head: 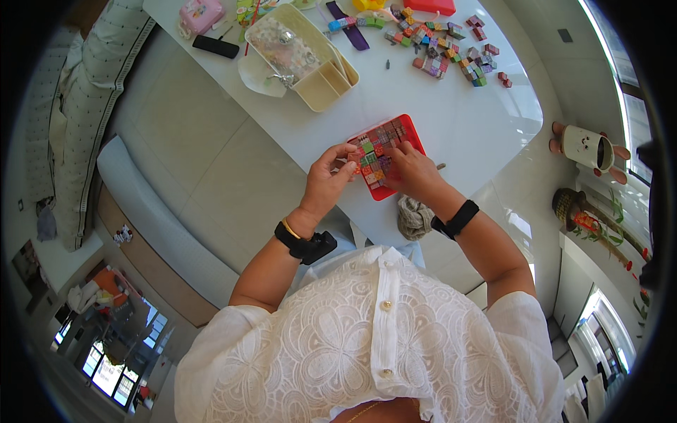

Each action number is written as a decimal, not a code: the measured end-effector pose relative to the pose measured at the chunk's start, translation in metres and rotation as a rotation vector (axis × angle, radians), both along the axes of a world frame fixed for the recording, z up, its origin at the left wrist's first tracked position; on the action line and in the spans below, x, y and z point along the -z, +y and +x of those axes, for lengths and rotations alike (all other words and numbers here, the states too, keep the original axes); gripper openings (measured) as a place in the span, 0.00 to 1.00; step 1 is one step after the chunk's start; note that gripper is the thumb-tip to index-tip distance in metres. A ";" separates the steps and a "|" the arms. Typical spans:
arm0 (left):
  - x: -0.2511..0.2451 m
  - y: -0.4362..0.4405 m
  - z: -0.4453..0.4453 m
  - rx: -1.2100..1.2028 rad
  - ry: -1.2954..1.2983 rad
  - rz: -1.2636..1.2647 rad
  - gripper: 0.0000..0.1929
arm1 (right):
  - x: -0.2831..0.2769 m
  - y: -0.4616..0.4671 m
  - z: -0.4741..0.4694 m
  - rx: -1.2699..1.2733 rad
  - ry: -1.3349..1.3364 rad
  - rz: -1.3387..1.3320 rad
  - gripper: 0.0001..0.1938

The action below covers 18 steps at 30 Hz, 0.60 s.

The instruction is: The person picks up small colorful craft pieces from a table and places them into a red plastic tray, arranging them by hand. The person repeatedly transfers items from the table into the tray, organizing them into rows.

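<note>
A shallow red tray point(417, 138) lies near the table edge before me, with rows of small patterned cubes point(369, 158) in it. At the tray's left side, my left hand point(329, 172) pinches a small reddish cube point(353, 157) between thumb and fingers. My right hand point(415, 172) reaches over the right part of the tray, its fingertips down among the cubes; whether it grips one is hidden. More patterned cubes point(436, 45) lie loose and in joined clusters farther back on the table.
A cream divided box point(323, 87) stands at the back left, near a black case point(216, 46) and a pink case point(201, 15). A ball of grey-brown yarn point(414, 218) sits at the near table edge. A purple strip point(349, 29) lies behind the box.
</note>
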<state>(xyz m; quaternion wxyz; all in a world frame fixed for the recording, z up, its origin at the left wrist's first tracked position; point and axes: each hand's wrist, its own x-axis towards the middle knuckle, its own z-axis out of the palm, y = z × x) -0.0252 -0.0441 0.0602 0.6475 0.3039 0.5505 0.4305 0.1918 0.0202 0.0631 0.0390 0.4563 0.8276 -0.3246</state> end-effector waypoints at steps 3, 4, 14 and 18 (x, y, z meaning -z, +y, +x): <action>-0.002 -0.005 -0.003 0.003 0.008 0.002 0.14 | -0.001 -0.009 -0.005 0.019 -0.156 0.061 0.24; -0.002 -0.007 -0.004 0.008 0.014 0.007 0.14 | -0.002 -0.013 -0.006 0.027 -0.177 0.092 0.24; 0.007 -0.015 -0.004 -0.020 -0.035 -0.035 0.14 | 0.011 -0.030 -0.001 0.114 -0.116 0.047 0.17; 0.017 -0.019 0.002 0.018 -0.071 -0.052 0.13 | 0.017 -0.030 0.005 0.087 -0.096 0.112 0.14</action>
